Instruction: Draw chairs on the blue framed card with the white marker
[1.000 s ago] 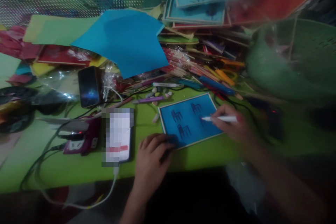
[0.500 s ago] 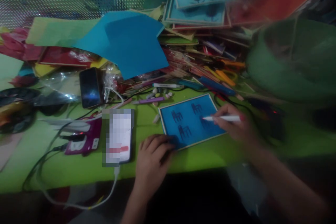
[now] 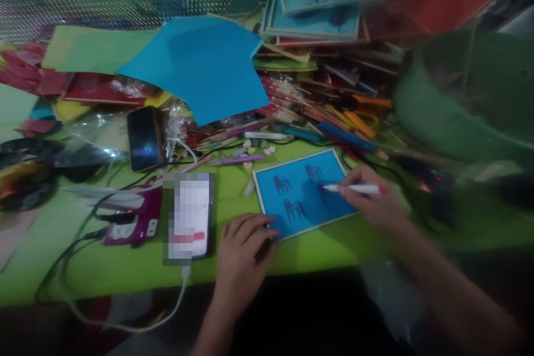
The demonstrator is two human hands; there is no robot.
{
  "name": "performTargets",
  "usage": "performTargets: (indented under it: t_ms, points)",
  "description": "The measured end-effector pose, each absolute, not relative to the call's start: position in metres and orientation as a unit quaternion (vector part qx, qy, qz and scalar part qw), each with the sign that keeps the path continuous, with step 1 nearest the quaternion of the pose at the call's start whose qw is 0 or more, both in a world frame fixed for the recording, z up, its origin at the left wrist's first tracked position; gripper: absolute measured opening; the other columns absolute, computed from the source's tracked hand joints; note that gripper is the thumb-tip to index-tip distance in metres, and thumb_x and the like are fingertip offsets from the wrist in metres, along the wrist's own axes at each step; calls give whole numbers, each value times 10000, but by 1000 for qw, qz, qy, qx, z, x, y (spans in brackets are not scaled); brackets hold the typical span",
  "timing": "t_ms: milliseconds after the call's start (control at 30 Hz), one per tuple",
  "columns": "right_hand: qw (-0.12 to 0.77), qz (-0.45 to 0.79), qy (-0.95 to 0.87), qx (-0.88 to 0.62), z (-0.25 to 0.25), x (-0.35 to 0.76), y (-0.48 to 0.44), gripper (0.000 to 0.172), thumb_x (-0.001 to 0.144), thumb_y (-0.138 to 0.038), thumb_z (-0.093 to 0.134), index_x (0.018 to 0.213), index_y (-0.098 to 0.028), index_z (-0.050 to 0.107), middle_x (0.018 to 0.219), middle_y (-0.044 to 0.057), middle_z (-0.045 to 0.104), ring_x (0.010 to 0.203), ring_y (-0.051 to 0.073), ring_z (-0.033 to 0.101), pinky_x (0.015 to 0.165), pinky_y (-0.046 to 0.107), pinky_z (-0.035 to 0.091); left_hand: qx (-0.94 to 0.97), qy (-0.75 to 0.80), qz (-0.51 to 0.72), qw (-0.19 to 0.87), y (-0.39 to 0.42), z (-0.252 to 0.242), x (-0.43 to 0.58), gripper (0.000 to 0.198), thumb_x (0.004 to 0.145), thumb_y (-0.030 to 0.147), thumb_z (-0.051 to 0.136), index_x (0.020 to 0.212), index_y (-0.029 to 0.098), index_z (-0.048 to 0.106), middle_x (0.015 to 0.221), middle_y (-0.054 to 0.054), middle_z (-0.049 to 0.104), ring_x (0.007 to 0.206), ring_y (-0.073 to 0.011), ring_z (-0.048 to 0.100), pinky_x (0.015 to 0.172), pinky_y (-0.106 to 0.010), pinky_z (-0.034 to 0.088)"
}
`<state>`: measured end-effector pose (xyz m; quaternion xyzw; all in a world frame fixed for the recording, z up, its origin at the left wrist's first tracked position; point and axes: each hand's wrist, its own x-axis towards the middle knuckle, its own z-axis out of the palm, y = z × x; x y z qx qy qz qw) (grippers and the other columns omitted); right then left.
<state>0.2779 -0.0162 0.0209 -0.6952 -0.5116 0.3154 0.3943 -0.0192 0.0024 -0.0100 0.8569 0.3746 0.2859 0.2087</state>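
Observation:
A blue card [image 3: 267, 181] edged with pale strips lies at a slant on the green tabletop. Dark chair drawings [image 3: 293, 210] are on it, three of them plainly seen. My right hand [image 3: 369, 197] pinches a white marker pen [image 3: 362, 188] with a red end. The pen's tip is at the card's right half, by some dark lines under the upper right chair. My left hand [image 3: 246, 247] rests with fingers stretched over the card's lower left corner and holds nothing.
Left of the card lie a phone with a lit screen [image 3: 198, 217], a dark phone [image 3: 144, 139] and a purple power strip [image 3: 144, 217] with cables. Behind are blue paper [image 3: 208, 67], small stones [image 3: 250, 147], scissors [image 3: 362, 122], stacked framed cards [image 3: 317, 16] and a green basin [image 3: 467, 94].
The marker's tip has shifted very slightly, and dark lines beneath it show more clearly. My left hand has stayed at the card's corner.

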Motion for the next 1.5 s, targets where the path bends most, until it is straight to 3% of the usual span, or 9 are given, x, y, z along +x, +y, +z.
performTargets:
  t_ms: [367,667,933,1200,1500]
  points:
    - [463,342,-455,-679,18,281,-21,163,841,-344,766,880,-226,662,683,-25,611,578,131,523,495,254,371,855,378,288,208,2,-11,-19,102,976,167,684,998,265,701,1149,1,772,1086,-241,644,919,-406,427]
    - [581,357,-407,-607,4,292,-24,194,782,-330,877,934,-291,763,910,-8,717,764,159,617,617,281,462,855,377,291,203,2,-10,-18,91,967,173,701,989,261,708,1130,-7,774,1073,-245,642,916,-407,440]
    - [601,419,-351,-583,13,292,-25,200,739,-356,890,828,-233,759,694,-8,657,584,125,568,491,249,423,853,386,289,200,1,-11,-17,116,941,171,736,999,268,716,1134,-10,775,1076,-253,652,928,-416,443]
    - [659,396,-311,-559,20,291,-22,143,708,-267,841,791,-204,743,688,-3,651,574,116,579,457,224,410,852,392,288,192,1,-9,-16,116,932,168,743,992,265,723,1105,-10,772,1040,-245,663,905,-409,455]
    - [658,382,-321,-565,21,292,-23,101,716,-240,818,780,-204,749,707,8,652,600,122,580,474,247,365,843,419,289,175,0,-8,-11,69,952,183,717,983,242,735,1107,-34,776,1028,-242,679,911,-415,494]
